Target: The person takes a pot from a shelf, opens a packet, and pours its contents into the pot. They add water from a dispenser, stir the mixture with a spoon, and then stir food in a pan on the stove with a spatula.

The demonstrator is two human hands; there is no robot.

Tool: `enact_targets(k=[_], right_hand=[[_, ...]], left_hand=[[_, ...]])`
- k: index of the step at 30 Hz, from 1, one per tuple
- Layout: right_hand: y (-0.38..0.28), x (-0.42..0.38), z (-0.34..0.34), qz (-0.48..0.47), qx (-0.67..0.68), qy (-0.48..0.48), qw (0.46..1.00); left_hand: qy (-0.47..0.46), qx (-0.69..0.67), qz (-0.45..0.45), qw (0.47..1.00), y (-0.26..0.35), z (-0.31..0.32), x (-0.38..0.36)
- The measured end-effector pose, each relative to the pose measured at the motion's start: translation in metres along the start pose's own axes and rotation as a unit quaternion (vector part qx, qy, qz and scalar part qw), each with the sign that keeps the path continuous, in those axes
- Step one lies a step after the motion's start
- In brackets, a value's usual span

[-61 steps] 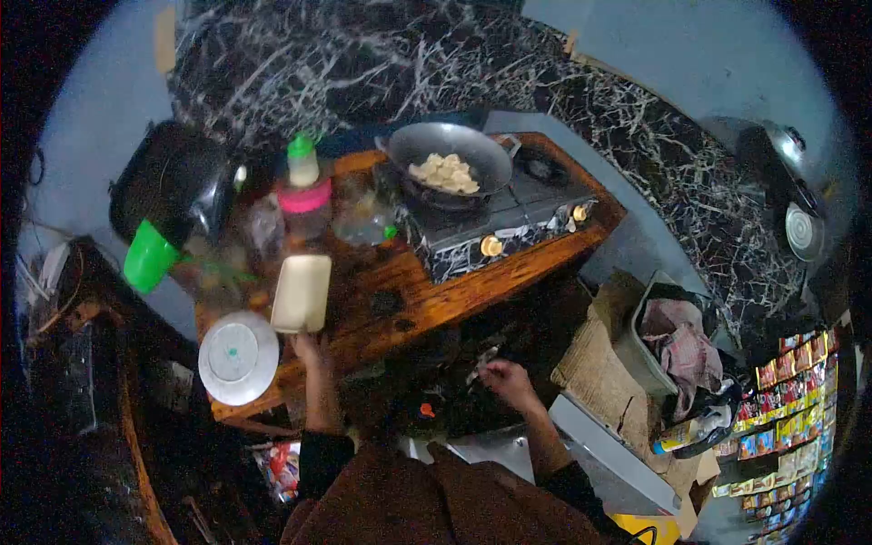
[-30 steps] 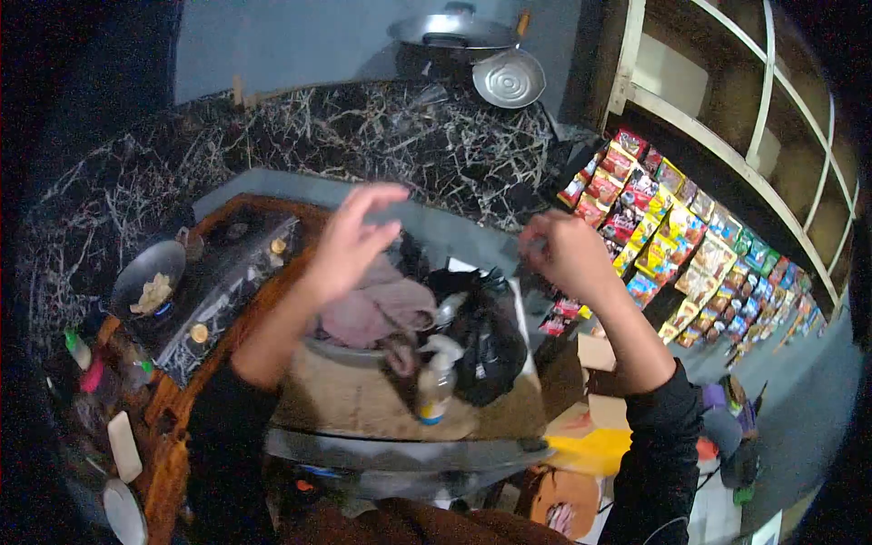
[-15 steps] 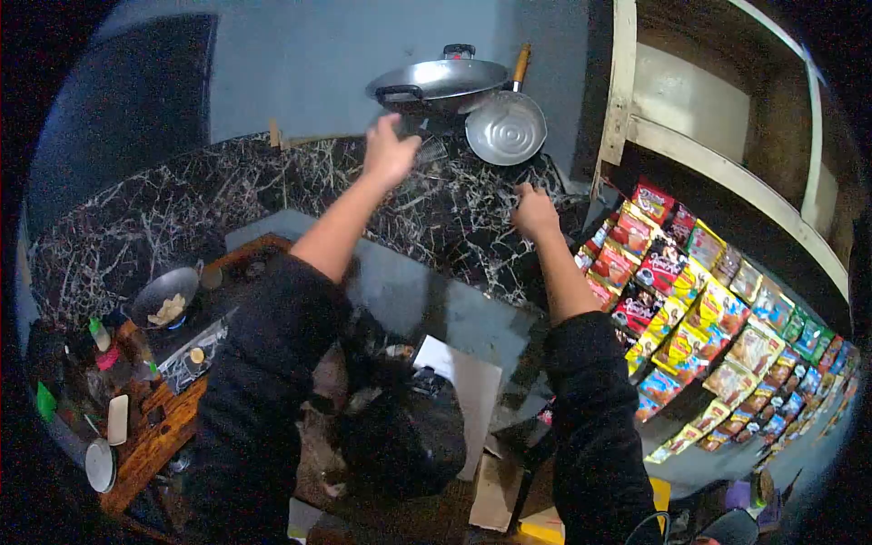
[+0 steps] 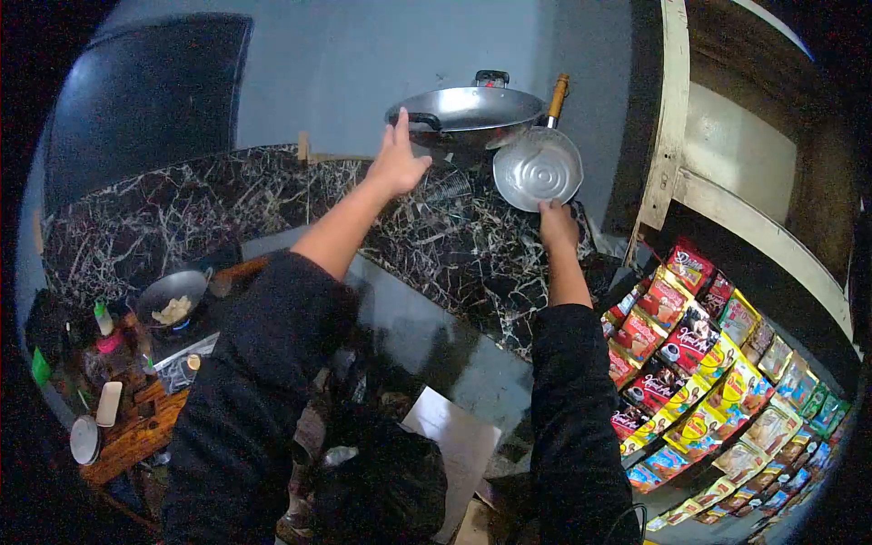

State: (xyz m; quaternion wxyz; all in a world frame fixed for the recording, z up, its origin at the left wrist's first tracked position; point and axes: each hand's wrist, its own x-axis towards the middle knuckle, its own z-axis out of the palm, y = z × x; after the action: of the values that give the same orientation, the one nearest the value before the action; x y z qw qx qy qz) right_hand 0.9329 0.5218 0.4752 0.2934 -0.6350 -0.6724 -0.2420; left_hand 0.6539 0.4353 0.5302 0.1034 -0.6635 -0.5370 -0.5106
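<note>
A large metal wok (image 4: 472, 111) with black side handles hangs high on the wall. Below and right of it hangs a small metal pan (image 4: 536, 170) with a wooden handle (image 4: 558, 98), bottom side facing me. My left hand (image 4: 397, 165) is raised beneath the wok's near handle, fingers stretched upward and apart, holding nothing. Reaching from below, my right hand (image 4: 559, 227) has curled fingers at the lower rim of the pan.
Marbled black panelling (image 4: 300, 204) runs along the wall. Rows of colourful sachets (image 4: 708, 386) hang at right below a wooden cabinet frame (image 4: 727, 200). At left, a wok with pale food (image 4: 173, 311) sits on a stove beside a wooden table (image 4: 136, 436).
My right hand has risen to the pan's lower rim. My left hand's fingers have straightened upward near the wok's handle. The view has shifted, so the wall things appear lower and farther right.
</note>
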Motion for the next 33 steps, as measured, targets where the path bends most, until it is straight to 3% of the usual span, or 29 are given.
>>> enact_targets(k=[2, 3, 8, 12, 14, 16, 18, 22, 26, 27, 33], right_hand=[[-0.006, -0.009, -0.019, 0.012, -0.097, 0.143, 0.985], [-0.008, -0.014, -0.025, 0.048, -0.062, 0.238, 0.968], [-0.004, -0.022, -0.058, 0.075, -0.146, 0.283, 0.945], [-0.011, -0.03, -0.091, 0.06, -0.097, 0.286, 0.951], [-0.016, -0.029, -0.104, 0.052, -0.027, 0.372, 0.927], [-0.019, -0.026, -0.127, 0.08, -0.014, 0.318, 0.945], [-0.011, -0.02, -0.142, -0.067, -0.092, 0.332, 0.936], [-0.014, -0.019, -0.172, -0.1, -0.137, 0.268, 0.948], [-0.02, -0.022, -0.189, -0.091, -0.144, 0.283, 0.944], [-0.026, -0.02, -0.196, -0.055, -0.111, 0.275, 0.953], [-0.041, -0.01, -0.231, -0.04, 0.003, 0.214, 0.976]], left_hand=[[0.008, -0.012, -0.003, 1.0, 0.002, 0.002, 0.002], [0.017, -0.022, -0.006, 1.0, 0.004, 0.002, 0.002], [0.045, -0.033, -0.033, 0.998, 0.009, 0.015, 0.002], [0.082, -0.05, -0.027, 0.995, 0.008, 0.017, 0.001], [0.083, -0.041, -0.03, 0.995, 0.004, 0.019, 0.003], [0.085, -0.052, -0.032, 0.994, 0.004, 0.022, 0.005], [0.092, -0.061, -0.032, 0.993, 0.005, 0.021, 0.003], [0.067, -0.079, -0.045, 0.994, 0.01, 0.015, -0.001], [0.075, -0.065, -0.055, 0.994, 0.009, 0.015, 0.001], [0.069, -0.068, -0.06, 0.993, 0.011, 0.012, 0.001], [0.051, -0.078, -0.076, 0.993, 0.014, 0.009, -0.004]])
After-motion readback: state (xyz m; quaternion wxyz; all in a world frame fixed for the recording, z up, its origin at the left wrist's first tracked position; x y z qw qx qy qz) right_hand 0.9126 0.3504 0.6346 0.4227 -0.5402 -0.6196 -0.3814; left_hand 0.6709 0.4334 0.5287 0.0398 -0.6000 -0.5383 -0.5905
